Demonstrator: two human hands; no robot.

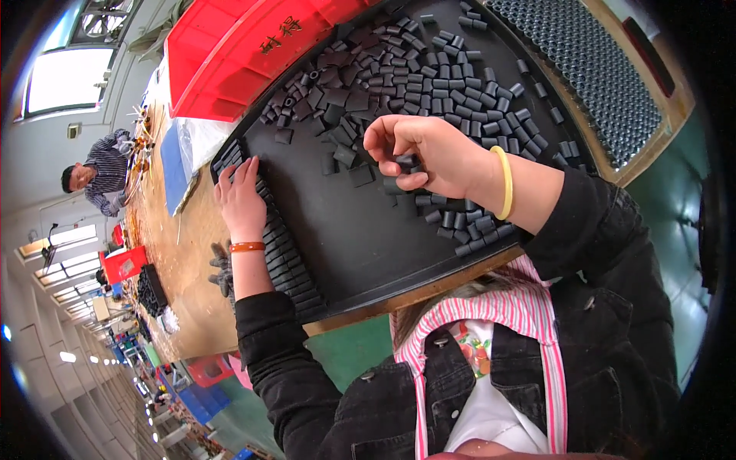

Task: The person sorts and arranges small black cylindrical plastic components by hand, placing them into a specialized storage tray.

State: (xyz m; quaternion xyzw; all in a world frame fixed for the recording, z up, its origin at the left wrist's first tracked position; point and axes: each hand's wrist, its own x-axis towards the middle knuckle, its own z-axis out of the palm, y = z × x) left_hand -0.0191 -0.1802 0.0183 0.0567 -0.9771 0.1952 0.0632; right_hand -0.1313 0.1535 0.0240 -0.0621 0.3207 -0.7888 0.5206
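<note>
Over the black tray (345, 241), my right hand (438, 149) is curled, with a short black cylinder (409, 162) pinched between its fingers. Below and beyond it lies a loose heap of similar black cylinders (452, 84), mixed with flatter dark pieces (337, 97). My left hand (244, 203) lies at the tray's left side, fingers stretched out and touching the far part of a neat row of black pieces (285, 261). That row runs along the left wall toward me. The left palm hides part of the row.
A red bin (230, 61) stands at the tray's far left. To the far right is a board (583, 69) packed with small round parts. A dark glove (221, 268) and a blue sheet (175, 165) lie on the wooden table (195, 307). Another person (107, 172) works farther left.
</note>
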